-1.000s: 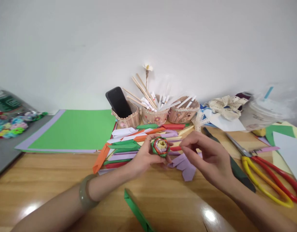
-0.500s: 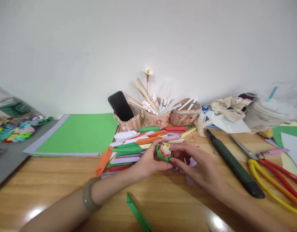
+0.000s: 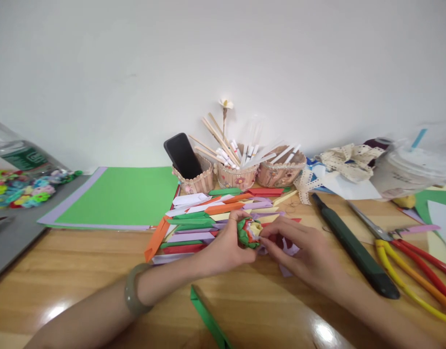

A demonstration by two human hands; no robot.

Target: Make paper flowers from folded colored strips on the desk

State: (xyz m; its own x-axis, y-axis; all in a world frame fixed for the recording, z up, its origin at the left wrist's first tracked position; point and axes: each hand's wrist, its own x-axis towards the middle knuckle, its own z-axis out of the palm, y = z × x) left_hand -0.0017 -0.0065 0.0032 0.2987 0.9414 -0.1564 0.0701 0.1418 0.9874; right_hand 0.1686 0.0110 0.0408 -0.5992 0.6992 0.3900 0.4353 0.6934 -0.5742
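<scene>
A small round piece of folded paper (image 3: 247, 233), green outside with orange, white and pale yellow layers within, is gripped between the thumb and fingers of my left hand (image 3: 224, 249). My right hand (image 3: 304, 249) pinches its right edge between thumb and forefinger. Behind my hands spreads a pile of folded paper strips (image 3: 192, 237) in green, orange, white, purple, red and yellow. Some purple paper (image 3: 290, 249) lies under my right hand, partly hidden. A single green folded strip (image 3: 210, 317) rests nearer to me.
Green sheets (image 3: 121, 196) lie at left beside a grey laptop (image 3: 23, 237). Three decorated cups stand behind, the left one (image 3: 195, 184) holding a phone (image 3: 183, 156). A dark green cutter (image 3: 357, 249), scissors (image 3: 384, 242), lace (image 3: 349, 162) and a lidded drink cup (image 3: 407, 167) are at right.
The paper piece has turned in my left hand, its layered opening tilting more toward my right hand. My right fingertips have come together at its edge. The whole view has shifted slightly.
</scene>
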